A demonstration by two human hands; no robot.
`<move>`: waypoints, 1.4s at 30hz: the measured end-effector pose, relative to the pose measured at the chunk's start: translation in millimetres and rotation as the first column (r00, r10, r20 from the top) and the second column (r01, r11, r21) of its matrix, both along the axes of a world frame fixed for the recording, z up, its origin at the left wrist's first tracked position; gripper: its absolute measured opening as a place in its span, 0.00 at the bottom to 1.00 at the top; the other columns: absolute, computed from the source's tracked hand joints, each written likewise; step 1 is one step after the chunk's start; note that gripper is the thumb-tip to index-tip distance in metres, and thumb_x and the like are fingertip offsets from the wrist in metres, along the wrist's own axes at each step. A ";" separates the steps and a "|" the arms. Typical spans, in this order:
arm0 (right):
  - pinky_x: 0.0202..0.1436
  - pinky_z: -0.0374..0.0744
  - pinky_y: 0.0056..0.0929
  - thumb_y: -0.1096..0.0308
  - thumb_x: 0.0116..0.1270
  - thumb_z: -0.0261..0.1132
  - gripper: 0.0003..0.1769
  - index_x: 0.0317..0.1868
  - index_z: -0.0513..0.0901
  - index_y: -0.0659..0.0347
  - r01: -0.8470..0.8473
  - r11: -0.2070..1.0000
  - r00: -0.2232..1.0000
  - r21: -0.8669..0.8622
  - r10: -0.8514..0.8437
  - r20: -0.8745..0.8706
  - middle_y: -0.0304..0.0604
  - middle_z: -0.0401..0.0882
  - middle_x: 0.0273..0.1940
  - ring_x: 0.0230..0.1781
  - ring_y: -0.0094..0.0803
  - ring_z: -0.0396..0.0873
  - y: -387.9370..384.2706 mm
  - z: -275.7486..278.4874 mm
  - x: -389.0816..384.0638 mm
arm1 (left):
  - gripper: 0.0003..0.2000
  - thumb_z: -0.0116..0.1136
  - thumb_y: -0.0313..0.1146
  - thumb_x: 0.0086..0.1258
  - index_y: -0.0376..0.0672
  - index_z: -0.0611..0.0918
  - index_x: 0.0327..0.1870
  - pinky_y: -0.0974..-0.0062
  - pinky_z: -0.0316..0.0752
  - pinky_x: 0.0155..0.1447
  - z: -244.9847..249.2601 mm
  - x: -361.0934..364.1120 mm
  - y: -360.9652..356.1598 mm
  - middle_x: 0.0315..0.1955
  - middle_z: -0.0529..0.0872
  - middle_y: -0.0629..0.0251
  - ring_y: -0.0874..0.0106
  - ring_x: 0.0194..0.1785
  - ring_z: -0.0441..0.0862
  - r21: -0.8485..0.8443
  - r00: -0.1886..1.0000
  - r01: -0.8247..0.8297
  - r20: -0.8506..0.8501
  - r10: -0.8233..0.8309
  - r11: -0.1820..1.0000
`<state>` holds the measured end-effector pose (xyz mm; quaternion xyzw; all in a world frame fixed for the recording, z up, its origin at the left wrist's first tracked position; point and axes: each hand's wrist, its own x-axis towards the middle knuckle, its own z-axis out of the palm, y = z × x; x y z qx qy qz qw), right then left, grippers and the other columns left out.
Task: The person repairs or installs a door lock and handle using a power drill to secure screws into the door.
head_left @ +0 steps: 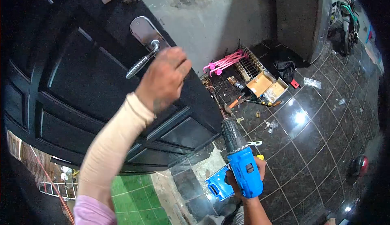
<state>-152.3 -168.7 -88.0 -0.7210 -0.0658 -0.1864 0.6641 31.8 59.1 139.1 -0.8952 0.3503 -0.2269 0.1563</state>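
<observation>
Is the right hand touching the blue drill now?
Touching. The head view shows the right hand closed around the grip of the blue drill, with skin visible on both sides.

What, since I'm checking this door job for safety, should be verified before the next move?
1. Right hand wraps the blue cordless drill: ok.
2. Bit seated in the chuck: cannot tell.
3. Left hand at the black door edge, apart from the chuck: ok.
4. Lever handle sits on its plate: ok.
5. Tiled floor free of loose items: not ok; hammer and open boxes lie there.
</observation>
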 end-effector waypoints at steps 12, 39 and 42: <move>0.52 0.76 0.38 0.63 0.56 0.79 0.31 0.56 0.73 0.62 0.087 0.978 0.996 0.187 -0.092 0.016 0.44 0.74 0.49 0.49 0.37 0.76 54.4 -46.7 -11.5 | 0.43 0.82 0.49 0.43 0.58 0.78 0.67 0.60 0.75 0.66 -0.2 108.2 -53.2 0.57 0.85 0.63 0.60 0.63 0.80 0.943 0.696 -0.226 -0.019 0.718 0.244; 0.46 0.81 0.32 0.68 0.53 0.79 0.27 0.51 0.77 0.64 -0.091 0.994 0.996 0.068 0.091 0.014 0.46 0.81 0.46 0.42 0.36 0.85 78.2 2.5 73.0 | 0.33 0.80 0.43 0.48 0.52 0.83 0.60 0.62 0.83 0.53 -3.4 99.9 -44.8 0.44 0.90 0.60 0.60 0.49 0.88 0.898 0.794 -0.170 -0.118 0.596 0.405; 0.44 0.83 0.30 0.69 0.53 0.79 0.27 0.51 0.77 0.63 -0.091 0.989 0.996 0.113 0.089 0.021 0.45 0.85 0.41 0.38 0.34 0.88 76.2 9.6 77.4 | 0.32 0.80 0.43 0.48 0.52 0.84 0.59 0.62 0.83 0.52 -6.5 104.4 -41.5 0.44 0.90 0.60 0.61 0.48 0.89 0.901 0.802 -0.156 -0.123 0.584 0.405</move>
